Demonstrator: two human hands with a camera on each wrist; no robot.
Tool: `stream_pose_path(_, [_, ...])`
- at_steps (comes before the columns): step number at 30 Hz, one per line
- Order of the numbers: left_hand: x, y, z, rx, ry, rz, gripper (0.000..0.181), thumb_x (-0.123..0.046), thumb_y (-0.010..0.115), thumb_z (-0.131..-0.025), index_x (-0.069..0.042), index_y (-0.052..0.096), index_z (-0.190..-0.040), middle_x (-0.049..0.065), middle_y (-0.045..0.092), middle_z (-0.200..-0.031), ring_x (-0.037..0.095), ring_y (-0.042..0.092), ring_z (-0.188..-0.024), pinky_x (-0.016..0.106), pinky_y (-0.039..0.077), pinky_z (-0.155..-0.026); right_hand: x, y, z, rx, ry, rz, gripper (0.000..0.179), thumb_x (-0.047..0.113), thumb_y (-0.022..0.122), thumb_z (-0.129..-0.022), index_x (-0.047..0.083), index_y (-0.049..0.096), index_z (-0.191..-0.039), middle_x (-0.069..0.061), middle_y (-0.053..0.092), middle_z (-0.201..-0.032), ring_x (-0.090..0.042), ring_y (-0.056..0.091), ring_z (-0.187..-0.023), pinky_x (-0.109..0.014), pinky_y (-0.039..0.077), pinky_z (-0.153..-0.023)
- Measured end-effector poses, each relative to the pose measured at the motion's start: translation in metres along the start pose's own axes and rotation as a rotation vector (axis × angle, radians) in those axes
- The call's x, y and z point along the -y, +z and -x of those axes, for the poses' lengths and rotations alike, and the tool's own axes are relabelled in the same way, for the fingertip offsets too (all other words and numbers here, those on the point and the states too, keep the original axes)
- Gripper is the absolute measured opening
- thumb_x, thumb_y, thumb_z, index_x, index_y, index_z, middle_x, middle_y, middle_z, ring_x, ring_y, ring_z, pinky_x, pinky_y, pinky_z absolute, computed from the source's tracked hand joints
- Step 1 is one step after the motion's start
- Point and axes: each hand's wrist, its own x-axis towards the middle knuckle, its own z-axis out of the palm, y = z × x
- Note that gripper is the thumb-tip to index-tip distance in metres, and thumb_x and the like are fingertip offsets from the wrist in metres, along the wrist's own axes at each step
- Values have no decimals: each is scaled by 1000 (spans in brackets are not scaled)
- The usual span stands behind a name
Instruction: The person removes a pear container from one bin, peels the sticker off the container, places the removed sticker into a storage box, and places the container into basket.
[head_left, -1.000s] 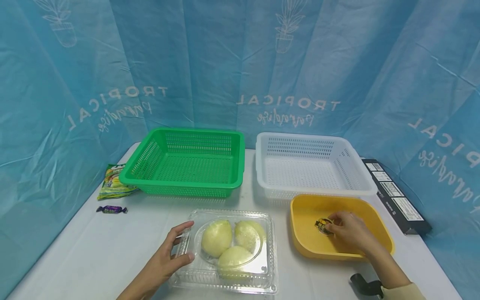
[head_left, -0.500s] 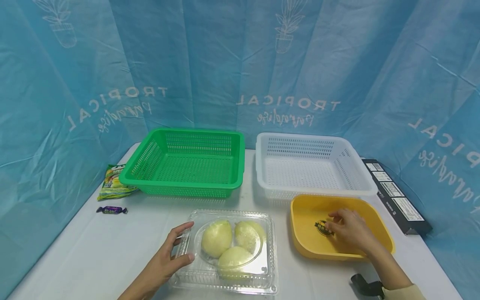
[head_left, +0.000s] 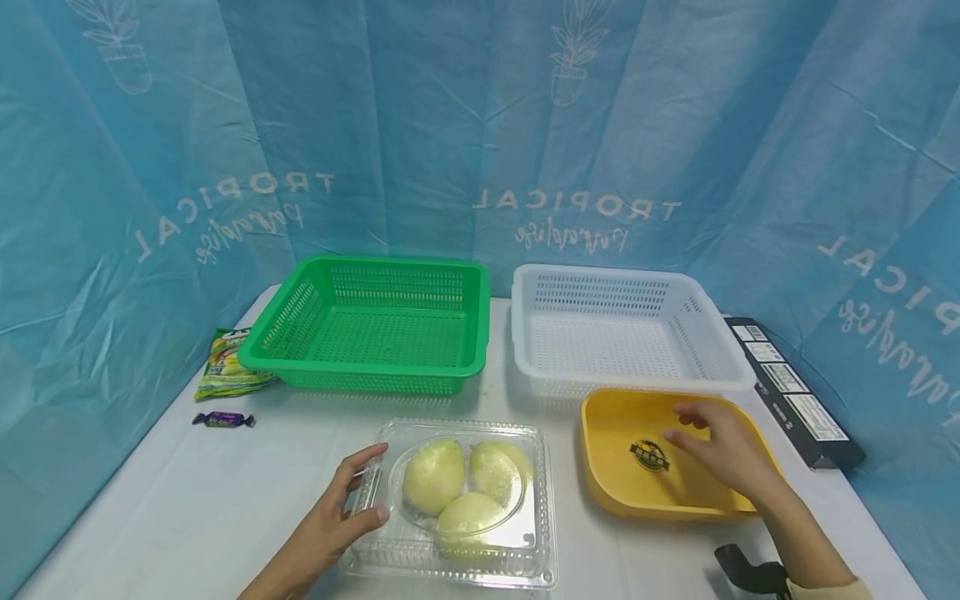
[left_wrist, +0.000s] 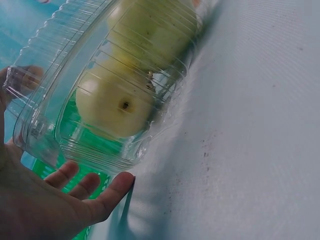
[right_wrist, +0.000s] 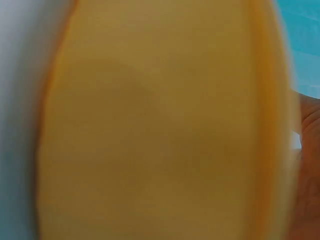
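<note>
My left hand (head_left: 330, 521) rests at the left edge of a clear plastic clamshell box (head_left: 543, 517), its fingers spread and lightly bent. Inside the closed box lie several pale yellow-green round fruits (head_left: 433, 477). In the left wrist view, thumb and fingers are near the end wall of the box, not gripping it. Over the yellow basin (head_left: 600, 492) hovers my right hand (head_left: 720, 446), with thumb and fingers apart and nothing between them. A dark round label (head_left: 649, 456) with gold print lies flat on the basin floor. The right wrist view shows mainly the blurred basin wall (right_wrist: 150, 125).
Behind stand a green slotted basket (head_left: 367, 379) and a white slotted basket (head_left: 630, 383). At left are a green-yellow packet (head_left: 228, 367) and a purple wrapped candy (head_left: 223, 419). A long black box (head_left: 795, 396) lies at right. Blue curtain (head_left: 427, 125) encloses the table.
My right hand has drawn back up and to the right from the label, which stays on the basin floor. The left hand and the fruit box have not moved.
</note>
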Motion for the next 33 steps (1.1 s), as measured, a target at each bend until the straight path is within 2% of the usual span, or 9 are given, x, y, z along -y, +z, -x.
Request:
stream_pose_path(11, [2, 1, 0, 8, 16, 14, 65, -20, 59, -91, -31, 26, -145, 11, 12, -155, 41, 16, -140, 67, 33, -98, 6, -28, 3, -36, 76, 38, 65, 41, 65, -87, -4, 47, -131, -28, 53, -123, -43, 45, -111, -62, 39, -90])
stream_pose_path(17, [3, 2, -1, 11, 31, 47, 65, -18, 59, -91, -28, 25, -146, 11, 15, -154, 39, 19, -139, 63, 35, -99, 2, -41, -1, -107, 56, 49, 67, 38, 65, -88, -8, 44, -132, -32, 49, -124, -46, 37, -113, -68, 36, -88])
stream_pose_path(19, [4, 2, -1, 15, 36, 61, 65, -17, 58, -91, -28, 25, -145, 10, 14, -155, 39, 15, -141, 65, 31, -102, 0, -45, -3, -126, 47, 50, 67, 36, 65, -88, -9, 44, -132, -33, 47, -126, -48, 35, -114, -69, 35, -88])
stream_pose_path(25, [5, 3, -2, 22, 47, 81, 64, -18, 56, -92, -30, 24, -146, 9, 7, -158, 42, -1, -145, 74, 11, -105, -5, -53, -13, -141, 86, 75, 70, 36, 63, -89, -11, 40, -135, -36, 40, -130, -51, 31, -113, -68, 33, -85])
stream_pose_path(29, [6, 3, -2, 26, 68, 78, 64, -17, 55, -93, -28, 23, -146, 9, 6, -158, 43, -3, -145, 74, 10, -104, -9, -55, -19, -143, 108, 81, 73, 38, 62, -89, -11, 37, -136, -38, 37, -132, -51, 29, -111, -67, 34, -81])
stream_pose_path(33, [5, 3, -2, 25, 81, 72, 64, -16, 55, -93, -25, 22, -147, 10, 6, -157, 44, -2, -145, 75, 11, -104, -14, -56, -25, -139, 111, 66, 76, 38, 62, -89, -13, 32, -139, -41, 33, -134, -55, 22, -114, -67, 29, -82])
